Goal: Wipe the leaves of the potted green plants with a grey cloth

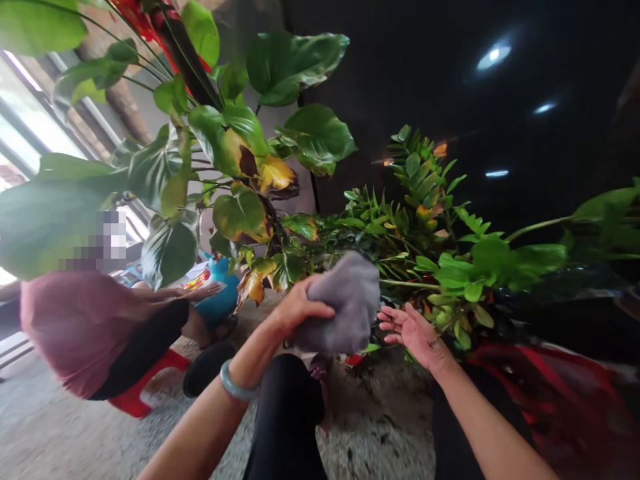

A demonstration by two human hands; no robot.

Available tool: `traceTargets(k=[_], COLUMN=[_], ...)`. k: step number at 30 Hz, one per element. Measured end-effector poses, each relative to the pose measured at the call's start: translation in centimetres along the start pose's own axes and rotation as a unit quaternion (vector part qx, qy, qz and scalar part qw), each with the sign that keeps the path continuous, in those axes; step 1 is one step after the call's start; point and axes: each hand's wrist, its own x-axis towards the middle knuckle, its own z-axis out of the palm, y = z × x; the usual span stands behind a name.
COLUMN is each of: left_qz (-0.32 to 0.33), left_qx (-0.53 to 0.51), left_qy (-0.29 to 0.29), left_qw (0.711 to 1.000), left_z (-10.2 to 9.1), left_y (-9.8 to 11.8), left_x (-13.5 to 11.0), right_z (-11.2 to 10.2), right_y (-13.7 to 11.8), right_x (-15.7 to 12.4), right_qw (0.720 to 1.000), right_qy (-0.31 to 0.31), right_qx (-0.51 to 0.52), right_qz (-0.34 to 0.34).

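A crumpled grey cloth point(345, 303) is gripped in my left hand point(303, 307), thumb on top, raised in front of my knees. A pale bangle circles that wrist. To the right of the cloth, my right hand point(413, 333) is apart from it, palm partly turned up and fingers spread, with nothing in them. Just beyond both hands stand leafy potted plants; the bushy green plant point(400, 227) is close to my right hand. On the left, a tall broad-leaved plant point(240, 160) carries several yellow and brown patched leaves. The plants' bases are mostly hidden.
A person in a pink top point(85, 327) sits on a red stool point(145, 387) at left, one hand near a blue rounded object point(220, 293). A black basin point(207, 367) rests on the concrete floor. A red bag-like item point(560, 387) lies at right.
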Motion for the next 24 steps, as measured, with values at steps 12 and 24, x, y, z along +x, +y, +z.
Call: traceTargets(k=[12, 24], left_qz=[-0.088, -0.157], left_qx=[0.010, -0.219], left_qy=[-0.015, 0.126], left_qw=[0.996, 0.955], left_z=[1.0, 1.2], left_y=[-4.6, -6.4], left_x=[-0.9, -1.5], right_z=[-0.2, -0.2], right_y=[0.3, 0.4], right_x=[0.1, -0.1], right_qw=[0.999, 0.999], right_qy=[0.004, -0.026], right_qx=[-0.025, -0.019], right_qz=[0.038, 0.006])
